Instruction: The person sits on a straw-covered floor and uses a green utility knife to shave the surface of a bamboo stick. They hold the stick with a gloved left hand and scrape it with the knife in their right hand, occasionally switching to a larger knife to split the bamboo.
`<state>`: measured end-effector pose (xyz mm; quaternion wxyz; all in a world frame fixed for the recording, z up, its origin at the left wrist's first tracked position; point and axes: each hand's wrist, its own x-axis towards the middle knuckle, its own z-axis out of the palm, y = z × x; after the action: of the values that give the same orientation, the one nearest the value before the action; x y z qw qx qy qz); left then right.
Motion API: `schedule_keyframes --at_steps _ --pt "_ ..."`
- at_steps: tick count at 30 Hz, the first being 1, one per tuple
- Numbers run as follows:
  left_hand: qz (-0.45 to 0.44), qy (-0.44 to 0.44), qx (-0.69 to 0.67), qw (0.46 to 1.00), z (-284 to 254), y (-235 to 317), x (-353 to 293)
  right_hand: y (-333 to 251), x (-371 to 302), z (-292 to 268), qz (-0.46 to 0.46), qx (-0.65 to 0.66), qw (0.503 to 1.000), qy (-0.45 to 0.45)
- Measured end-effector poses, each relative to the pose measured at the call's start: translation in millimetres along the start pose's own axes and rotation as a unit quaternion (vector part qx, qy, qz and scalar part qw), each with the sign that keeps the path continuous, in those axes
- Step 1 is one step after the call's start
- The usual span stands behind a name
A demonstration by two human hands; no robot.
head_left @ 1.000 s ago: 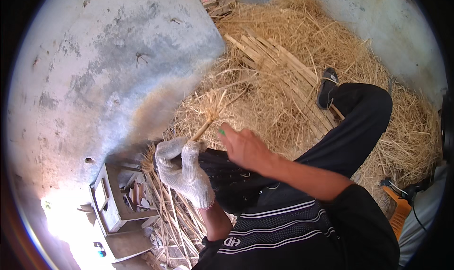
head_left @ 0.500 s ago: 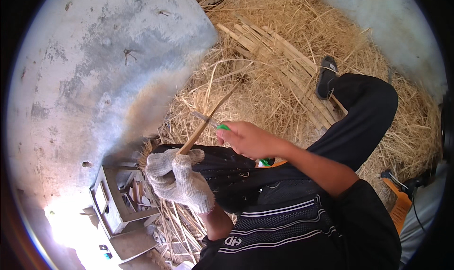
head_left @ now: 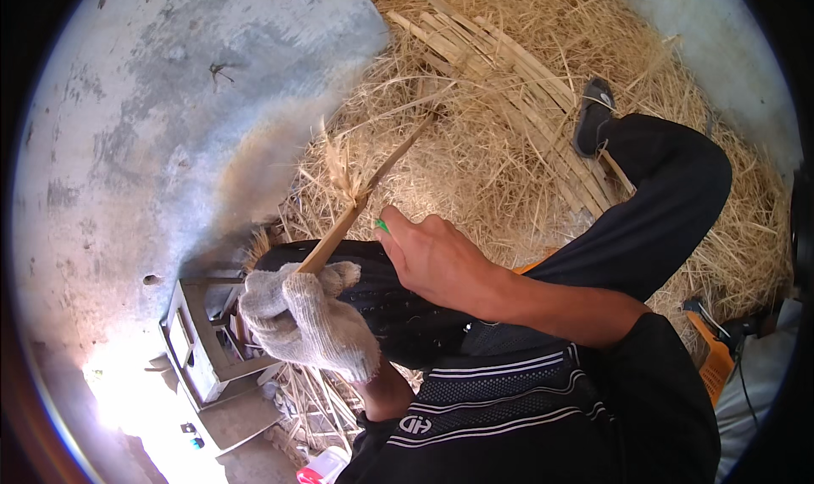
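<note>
My left hand, in a pale knitted glove, is closed around the lower end of a flat bamboo strip. The strip slants up and away to the right, and a tuft of peeled shavings curls from its middle. My bare right hand grips a knife, of which only a bit of the green handle shows by the thumb. Its blade cannot be made out now; half a second ago it lay across the strip. The right hand is just right of the strip, apart from the glove.
Straw-like shavings cover the floor. Several long bamboo strips lie on them, near my shoe. A rough grey wall rises at left, above a small wooden frame. An orange plastic object stands at right.
My right hand has drawn nearer to me, and the blade has left the strip. The shavings now bunch in a tuft on the strip. The gloved hand has shifted slightly left.
</note>
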<state>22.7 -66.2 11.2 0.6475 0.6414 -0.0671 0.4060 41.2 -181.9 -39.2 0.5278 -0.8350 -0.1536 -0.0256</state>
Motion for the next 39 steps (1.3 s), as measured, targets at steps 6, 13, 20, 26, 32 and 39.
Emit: schedule_keyframes --at_steps 6,13,20,26,32,39 --pt "-0.024 0.022 -0.002 0.999 7 3 -1 29 1 12 -0.053 -0.042 0.996 0.054" --pt "0.023 0.025 0.126 0.991 -1 5 11 7 11 -19 0.031 0.077 0.993 -0.089" --pt "0.001 0.075 0.223 0.972 -3 10 11 -18 -14 -37 0.015 0.113 0.992 -0.058" --pt "-0.044 0.037 0.193 0.979 12 33 4 -4 -14 -18 0.026 0.161 0.985 -0.052" --pt "0.027 -0.232 0.092 0.968 -21 27 10 2 -12 -13 0.021 0.167 0.986 0.002" --pt "0.168 -0.272 0.271 0.908 -26 28 26 -7 -14 -38 0.015 0.181 0.983 -0.023"
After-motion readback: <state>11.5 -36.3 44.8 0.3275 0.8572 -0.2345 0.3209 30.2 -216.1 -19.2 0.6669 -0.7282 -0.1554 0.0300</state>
